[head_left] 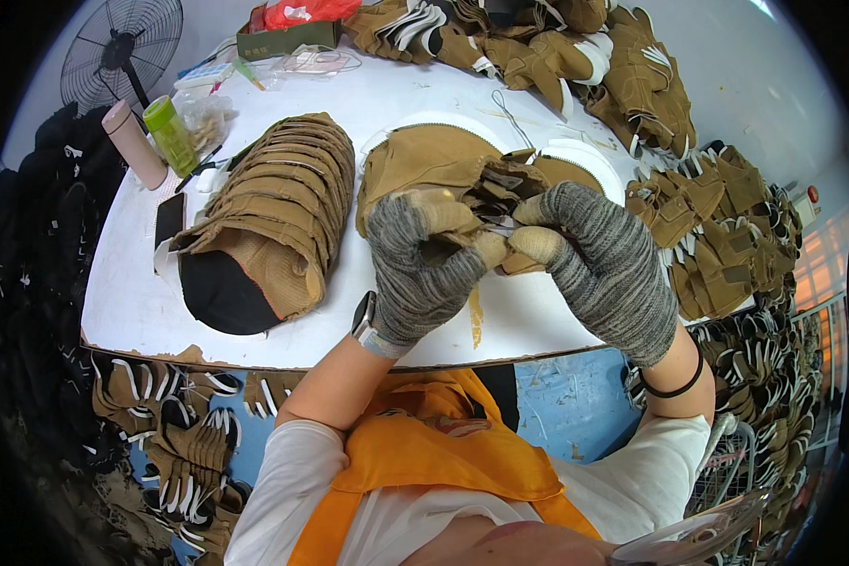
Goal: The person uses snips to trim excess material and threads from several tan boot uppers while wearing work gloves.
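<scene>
A brown shoe upper (424, 162) with a pale toothed edge lies on the white table, partly hidden behind my gloves. My left hand (417, 269), in a grey knit glove with tan fingertips, is closed on its near edge. My right hand (606, 264), gloved the same way, pinches the upper just to the right, its fingertips almost meeting the left ones. Something small and shiny shows between the fingertips, too small to name. Left of my hands is a row of nested brown shoe uppers (288, 203), the nearest with a black part (231, 294).
On the white table (208, 351) stand a pink bottle (134, 144) and a green bottle (171, 135), near a phone (170, 219). Heaps of brown uppers (641, 75) line the back and right. A box (288, 40) holds red plastic. A fan (118, 52) stands back left.
</scene>
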The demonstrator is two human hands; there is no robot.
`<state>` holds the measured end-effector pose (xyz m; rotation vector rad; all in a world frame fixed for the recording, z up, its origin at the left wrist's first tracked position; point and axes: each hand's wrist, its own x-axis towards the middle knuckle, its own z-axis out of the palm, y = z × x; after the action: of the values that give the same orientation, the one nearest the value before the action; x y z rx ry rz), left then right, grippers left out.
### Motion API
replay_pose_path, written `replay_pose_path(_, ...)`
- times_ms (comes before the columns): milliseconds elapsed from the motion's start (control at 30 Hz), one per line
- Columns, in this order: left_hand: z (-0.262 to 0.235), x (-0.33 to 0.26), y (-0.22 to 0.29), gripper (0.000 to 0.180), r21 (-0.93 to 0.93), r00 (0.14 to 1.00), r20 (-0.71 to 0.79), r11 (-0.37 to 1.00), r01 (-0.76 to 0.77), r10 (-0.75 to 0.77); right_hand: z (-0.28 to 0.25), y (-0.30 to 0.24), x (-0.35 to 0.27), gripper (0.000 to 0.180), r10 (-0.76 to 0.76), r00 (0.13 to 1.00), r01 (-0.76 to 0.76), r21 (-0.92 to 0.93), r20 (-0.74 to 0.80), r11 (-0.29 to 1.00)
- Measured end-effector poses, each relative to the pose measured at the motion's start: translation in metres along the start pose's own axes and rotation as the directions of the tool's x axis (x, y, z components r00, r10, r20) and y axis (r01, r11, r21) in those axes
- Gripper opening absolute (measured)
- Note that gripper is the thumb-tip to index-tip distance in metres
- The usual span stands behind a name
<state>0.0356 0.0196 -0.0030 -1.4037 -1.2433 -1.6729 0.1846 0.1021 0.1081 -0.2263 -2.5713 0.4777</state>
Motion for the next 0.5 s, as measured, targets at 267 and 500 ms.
replay_pose_path(267,0.0032,-0.0070,-0.0036,0.032,-0.044,0.999,0.010,0.998,0.047,-0.046,-0.0033,0.0018,0.0003,0.027,0.090,0.995,-0.094,0.140,0.031,0.986)
replay_pose_path(500,0.0039,-0.0045,-0.0015,0.032,0.010,0.998,0.005,0.998,-0.058,0.058,-0.0032,0.0025,-0.0003,0.031,0.064,0.997,-0.065,0.034,0.031,0.997)
